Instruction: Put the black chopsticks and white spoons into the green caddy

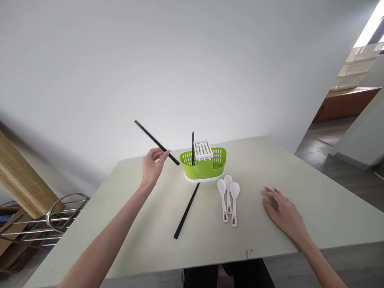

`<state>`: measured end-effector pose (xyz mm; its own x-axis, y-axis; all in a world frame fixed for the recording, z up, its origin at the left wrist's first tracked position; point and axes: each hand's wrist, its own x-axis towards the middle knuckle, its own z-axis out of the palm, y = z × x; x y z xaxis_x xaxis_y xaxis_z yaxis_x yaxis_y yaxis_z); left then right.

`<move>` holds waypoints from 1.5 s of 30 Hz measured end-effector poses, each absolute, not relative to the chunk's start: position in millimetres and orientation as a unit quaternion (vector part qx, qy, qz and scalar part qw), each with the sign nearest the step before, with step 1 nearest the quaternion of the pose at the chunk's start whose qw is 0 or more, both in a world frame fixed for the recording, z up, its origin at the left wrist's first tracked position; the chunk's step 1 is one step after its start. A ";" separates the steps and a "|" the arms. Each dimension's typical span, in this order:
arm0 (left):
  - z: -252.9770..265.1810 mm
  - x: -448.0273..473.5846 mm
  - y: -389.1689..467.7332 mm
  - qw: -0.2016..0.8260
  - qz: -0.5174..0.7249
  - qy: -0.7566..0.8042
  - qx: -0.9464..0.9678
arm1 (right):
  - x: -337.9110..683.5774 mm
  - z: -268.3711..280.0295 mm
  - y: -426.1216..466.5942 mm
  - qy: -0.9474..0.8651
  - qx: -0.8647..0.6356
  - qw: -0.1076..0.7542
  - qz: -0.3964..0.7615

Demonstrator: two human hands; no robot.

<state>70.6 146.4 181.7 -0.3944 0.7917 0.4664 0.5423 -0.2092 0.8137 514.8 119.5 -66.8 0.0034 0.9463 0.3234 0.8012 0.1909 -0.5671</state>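
Behind the green basket [202,172] rises a pale wall [180,72]. Under the basket, reaching out on both sides of it, is the pale counter [144,248]. Far to the basket's left stand a rolled mat [27,176] and a metal rack [57,218]. Right of the basket and nearer the viewer, the right hand [283,214] rests on the counter, fingers relaxed and slightly spread, holding nothing. Just left of the basket, the left hand [153,166] is raised, its fingers pinching a slanted black chopstick [149,136] whose lower end comes near the basket's left rim. Another black chopstick [186,212] lies in front of the basket, and more black chopsticks [193,146] stand upright inside its left part; whether any are paired, I cannot tell. Three white spoons [235,192] lie together before the basket's right half. A white slotted piece [204,150] tops its middle.
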 end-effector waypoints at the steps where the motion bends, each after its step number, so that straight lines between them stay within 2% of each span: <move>1: 184.7 76.8 163.3 0.113 0.555 0.612 0.552 | 514.3 -65.3 119.1 -0.695 -0.627 0.334 0.109; 8: 164.9 105.7 234.8 0.116 0.435 0.653 0.609 | 510.8 -55.2 116.7 -0.692 -0.628 0.332 0.127; 16: 131.9 98.7 247.5 0.057 0.298 0.701 0.646 | 510.0 -55.3 117.7 -0.687 -0.628 0.339 0.134; 28: 128.8 95.4 273.5 0.074 0.178 0.725 0.661 | 509.4 -61.8 119.1 -0.686 -0.631 0.343 0.121; 38: 132.6 105.2 269.8 0.067 0.150 0.738 0.655 | 512.5 -65.4 119.8 -0.689 -0.629 0.336 0.125; 42: 148.2 104.1 250.1 0.046 0.185 0.729 0.657 | 512.5 -65.2 119.5 -0.692 -0.627 0.338 0.121; 45: 160.2 99.1 221.0 -0.005 0.267 0.696 0.667 | 513.1 -66.3 120.5 -0.691 -0.627 0.339 0.119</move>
